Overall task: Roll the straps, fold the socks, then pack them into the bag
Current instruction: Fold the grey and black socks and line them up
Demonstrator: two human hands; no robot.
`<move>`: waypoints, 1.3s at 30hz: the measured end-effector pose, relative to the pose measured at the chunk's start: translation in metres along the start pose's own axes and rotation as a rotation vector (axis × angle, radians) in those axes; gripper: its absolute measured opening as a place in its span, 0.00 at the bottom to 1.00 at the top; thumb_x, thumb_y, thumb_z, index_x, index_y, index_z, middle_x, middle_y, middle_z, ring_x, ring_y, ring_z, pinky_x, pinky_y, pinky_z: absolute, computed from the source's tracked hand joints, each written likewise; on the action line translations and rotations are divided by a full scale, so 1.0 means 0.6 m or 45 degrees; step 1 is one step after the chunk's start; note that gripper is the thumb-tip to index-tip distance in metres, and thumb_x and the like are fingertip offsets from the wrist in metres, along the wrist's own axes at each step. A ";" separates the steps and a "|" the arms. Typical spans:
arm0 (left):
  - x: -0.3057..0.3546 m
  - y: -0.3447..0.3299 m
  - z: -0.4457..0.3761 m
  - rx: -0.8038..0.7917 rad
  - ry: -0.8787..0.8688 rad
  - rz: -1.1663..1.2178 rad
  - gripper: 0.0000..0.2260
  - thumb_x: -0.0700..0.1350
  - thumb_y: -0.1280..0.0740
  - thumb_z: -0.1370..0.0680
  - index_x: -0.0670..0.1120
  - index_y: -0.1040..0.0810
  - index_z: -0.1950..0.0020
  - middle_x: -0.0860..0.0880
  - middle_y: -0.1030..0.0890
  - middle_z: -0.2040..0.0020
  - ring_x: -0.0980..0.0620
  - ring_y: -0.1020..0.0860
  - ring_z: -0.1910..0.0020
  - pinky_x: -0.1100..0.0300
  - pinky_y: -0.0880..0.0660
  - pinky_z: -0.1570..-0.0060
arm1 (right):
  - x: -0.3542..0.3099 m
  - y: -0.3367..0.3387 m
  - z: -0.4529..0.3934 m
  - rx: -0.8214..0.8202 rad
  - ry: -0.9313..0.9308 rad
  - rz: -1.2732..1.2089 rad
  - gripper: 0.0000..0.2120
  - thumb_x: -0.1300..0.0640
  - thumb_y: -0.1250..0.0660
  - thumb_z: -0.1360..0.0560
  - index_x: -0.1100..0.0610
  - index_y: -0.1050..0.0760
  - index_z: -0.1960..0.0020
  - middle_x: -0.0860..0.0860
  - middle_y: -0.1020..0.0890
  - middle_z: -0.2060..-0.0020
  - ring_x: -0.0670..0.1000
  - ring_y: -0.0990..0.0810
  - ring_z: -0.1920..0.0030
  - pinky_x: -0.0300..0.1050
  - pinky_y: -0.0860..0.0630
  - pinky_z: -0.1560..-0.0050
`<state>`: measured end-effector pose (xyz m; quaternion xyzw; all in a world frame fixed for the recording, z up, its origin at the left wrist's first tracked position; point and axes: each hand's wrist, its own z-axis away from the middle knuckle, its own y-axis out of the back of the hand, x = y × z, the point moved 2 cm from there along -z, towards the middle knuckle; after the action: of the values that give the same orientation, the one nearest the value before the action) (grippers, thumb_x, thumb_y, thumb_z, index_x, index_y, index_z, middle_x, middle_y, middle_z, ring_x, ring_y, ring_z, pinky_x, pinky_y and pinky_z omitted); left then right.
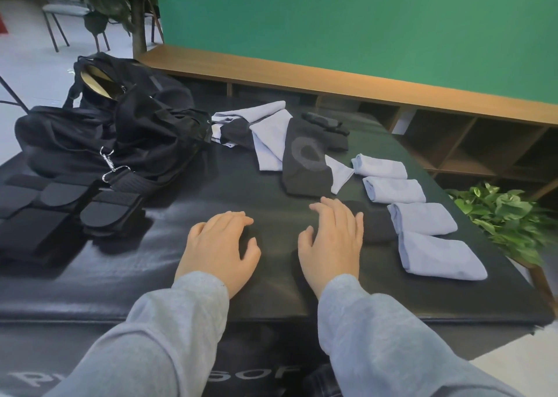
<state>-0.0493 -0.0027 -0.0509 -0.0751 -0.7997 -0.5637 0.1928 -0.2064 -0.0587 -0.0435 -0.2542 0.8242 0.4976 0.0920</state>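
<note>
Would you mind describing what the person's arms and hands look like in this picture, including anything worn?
Both arms wear long, loose sleeves of soft light grey-blue fabric, reaching to the wrists. The left hand and right hand are bare: no gloves, rings, watch or markings visible.

Both hands (pixel 219 247) (pixel 332 239) flat on a black sock (pixel 377 226)

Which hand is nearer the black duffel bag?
Left. The left hand lies flat on the mat, below-right of the black duffel bag; the right hand lies farther right, beside the folded socks.
</note>
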 end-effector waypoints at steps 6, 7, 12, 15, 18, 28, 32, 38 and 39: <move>-0.001 -0.002 0.004 0.136 0.081 -0.001 0.20 0.53 0.46 0.28 0.50 0.24 0.40 0.55 0.25 0.37 0.56 0.29 0.37 0.60 0.47 0.36 | -0.011 0.004 -0.094 -0.302 0.112 0.108 0.24 0.64 0.40 0.26 0.54 0.35 0.31 0.48 0.31 0.34 0.50 0.37 0.31 0.47 0.50 0.26; -0.002 -0.003 0.004 0.138 0.086 0.002 0.20 0.53 0.46 0.27 0.50 0.24 0.41 0.54 0.25 0.38 0.56 0.29 0.37 0.59 0.46 0.36 | -0.009 0.003 -0.110 -0.385 0.096 0.129 0.26 0.64 0.40 0.27 0.54 0.36 0.30 0.49 0.32 0.33 0.51 0.38 0.30 0.48 0.47 0.27; -0.001 -0.005 0.001 0.120 0.079 -0.022 0.21 0.54 0.48 0.27 0.50 0.23 0.42 0.54 0.24 0.39 0.56 0.28 0.38 0.57 0.43 0.35 | 0.009 -0.019 -0.156 -0.699 -0.023 0.200 0.30 0.58 0.39 0.26 0.52 0.43 0.26 0.51 0.33 0.30 0.56 0.38 0.29 0.53 0.42 0.29; -0.001 -0.006 0.001 0.107 0.074 -0.038 0.23 0.56 0.51 0.28 0.51 0.24 0.41 0.55 0.24 0.39 0.57 0.28 0.38 0.56 0.42 0.35 | 0.011 -0.037 -0.160 -0.740 -0.041 0.335 0.26 0.56 0.41 0.24 0.52 0.41 0.27 0.53 0.31 0.34 0.59 0.35 0.33 0.53 0.39 0.34; -0.003 -0.007 0.001 0.109 0.078 -0.047 0.24 0.56 0.52 0.28 0.51 0.24 0.41 0.56 0.24 0.39 0.57 0.28 0.38 0.57 0.43 0.35 | 0.010 -0.047 -0.161 -0.684 0.015 0.411 0.18 0.57 0.43 0.22 0.54 0.34 0.32 0.53 0.31 0.36 0.58 0.36 0.35 0.51 0.37 0.39; 0.000 -0.002 0.001 0.056 0.095 -0.013 0.20 0.52 0.42 0.23 0.53 0.33 0.31 0.56 0.34 0.29 0.58 0.37 0.30 0.58 0.46 0.32 | -0.026 -0.020 -0.154 -0.281 0.141 0.116 0.13 0.58 0.40 0.23 0.56 0.27 0.40 0.53 0.24 0.46 0.55 0.29 0.43 0.46 0.35 0.45; 0.003 0.004 0.004 0.082 0.111 0.052 0.28 0.53 0.39 0.24 0.53 0.44 0.25 0.55 0.46 0.24 0.55 0.40 0.28 0.56 0.45 0.31 | -0.061 -0.001 -0.111 -0.182 0.256 -0.039 0.10 0.56 0.38 0.25 0.58 0.26 0.45 0.52 0.26 0.51 0.54 0.30 0.47 0.46 0.35 0.47; 0.001 0.001 0.008 0.109 0.098 0.076 0.34 0.50 0.34 0.26 0.55 0.49 0.24 0.54 0.49 0.24 0.51 0.35 0.31 0.54 0.42 0.33 | -0.081 -0.008 -0.027 -0.372 0.440 -0.070 0.11 0.56 0.35 0.28 0.58 0.26 0.47 0.52 0.25 0.51 0.54 0.28 0.49 0.46 0.37 0.47; 0.001 0.001 0.008 0.103 0.085 0.077 0.35 0.49 0.34 0.26 0.57 0.49 0.25 0.53 0.49 0.24 0.50 0.35 0.32 0.54 0.42 0.33 | -0.079 -0.010 -0.018 -0.436 0.473 -0.078 0.11 0.56 0.36 0.27 0.57 0.27 0.45 0.51 0.26 0.49 0.53 0.29 0.47 0.44 0.38 0.46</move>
<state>-0.0505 0.0022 -0.0515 -0.0726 -0.8122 -0.5271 0.2391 -0.1618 -0.0547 -0.0235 -0.3782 0.7225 0.5716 -0.0904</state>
